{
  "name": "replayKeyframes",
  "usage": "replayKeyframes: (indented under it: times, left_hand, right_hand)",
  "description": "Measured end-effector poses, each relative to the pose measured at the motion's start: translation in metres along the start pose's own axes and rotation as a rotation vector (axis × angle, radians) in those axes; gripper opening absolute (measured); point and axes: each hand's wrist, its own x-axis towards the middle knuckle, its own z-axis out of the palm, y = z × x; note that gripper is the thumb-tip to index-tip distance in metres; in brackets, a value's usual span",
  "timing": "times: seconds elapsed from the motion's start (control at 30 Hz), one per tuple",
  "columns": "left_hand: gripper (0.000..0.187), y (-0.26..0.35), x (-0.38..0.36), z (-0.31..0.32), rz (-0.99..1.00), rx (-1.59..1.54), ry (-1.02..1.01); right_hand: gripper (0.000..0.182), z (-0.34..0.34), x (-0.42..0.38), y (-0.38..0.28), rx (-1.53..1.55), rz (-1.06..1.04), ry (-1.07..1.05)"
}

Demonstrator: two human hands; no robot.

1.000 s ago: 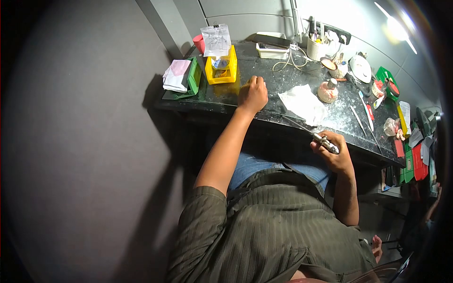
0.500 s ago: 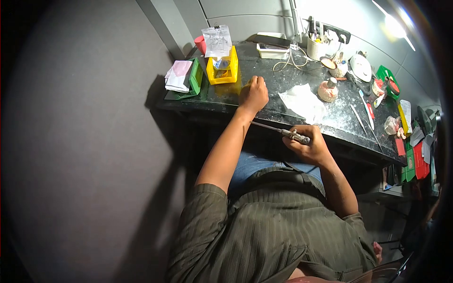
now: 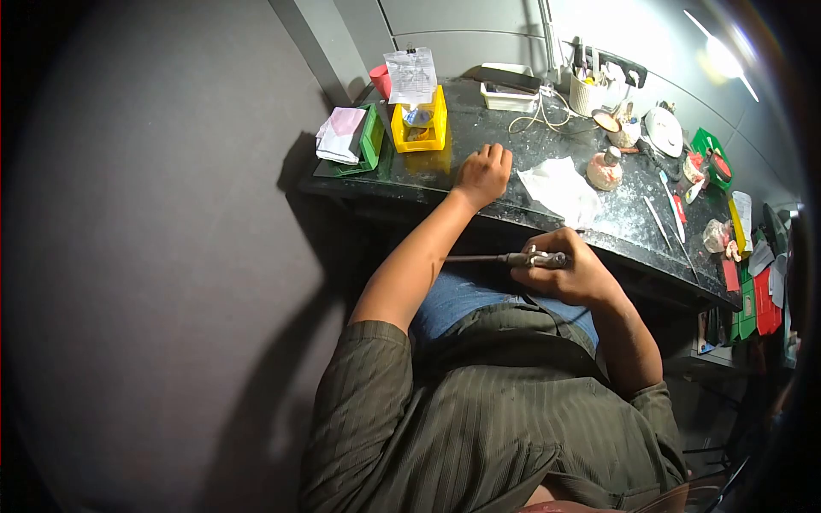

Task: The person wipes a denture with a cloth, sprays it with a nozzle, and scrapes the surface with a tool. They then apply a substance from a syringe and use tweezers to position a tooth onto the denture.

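Note:
In my right hand [image 3: 571, 265], a silvery metal tool [image 3: 537, 259] with a knobbed body and a long thin tube is gripped; it looks like a blow gun. The thin tube points left, level above my lap, and its far end meets the line of my left forearm. My left hand [image 3: 485, 175] is closed, knuckles up, over the front edge of the black worktable [image 3: 462, 120]. Its palm side is hidden, so I cannot see what it holds, if anything. A crumpled white tissue [image 3: 560, 190] lies to its right.
A yellow bin [image 3: 398, 132] with a clipped paper slip and a green bin [image 3: 374, 137] stand at the left end. Behind the tissue is a pinkish pot with a metal cap [image 3: 605, 171]. Slim tools [image 3: 658, 222] and a toothbrush [image 3: 670, 201] lie at right.
The tool in my right hand has swung from slanting up-left to nearly level. My left hand has moved slightly right, still closed. The whole view has shifted a little.

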Motion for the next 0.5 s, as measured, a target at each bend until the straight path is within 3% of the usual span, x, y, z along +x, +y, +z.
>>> replayKeyframes:
  times: [0.17,0.23,0.3,0.37,0.4,0.5]
  left_hand:
    - [0.006,0.004,0.003,-0.006,0.092,0.024,-0.03]
    - [0.005,0.002,0.005,-0.007,0.106,0.034,-0.033]
    - [0.005,0.003,0.004,-0.007,0.095,-0.002,0.022]
    - [0.005,0.003,0.005,-0.005,0.1,-0.002,0.031]
    - [0.004,0.003,0.004,-0.004,0.097,-0.001,0.041]
    - [0.005,0.003,0.007,-0.006,0.104,-0.008,0.031]
  right_hand:
    - [0.023,-0.002,0.007,-0.014,-0.254,0.1,-0.084]
    - [0.015,0.007,-0.008,-0.01,0.057,-0.179,-0.058]
    - [0.017,0.003,-0.011,-0.026,0.042,-0.177,-0.425]
    - [0.018,0.013,-0.008,-0.028,-0.142,-0.265,-0.136]
    - [0.017,0.015,-0.004,-0.033,-0.187,-0.074,-0.044]
    - [0.016,0.011,-0.012,-0.051,-0.105,-0.325,-0.242]
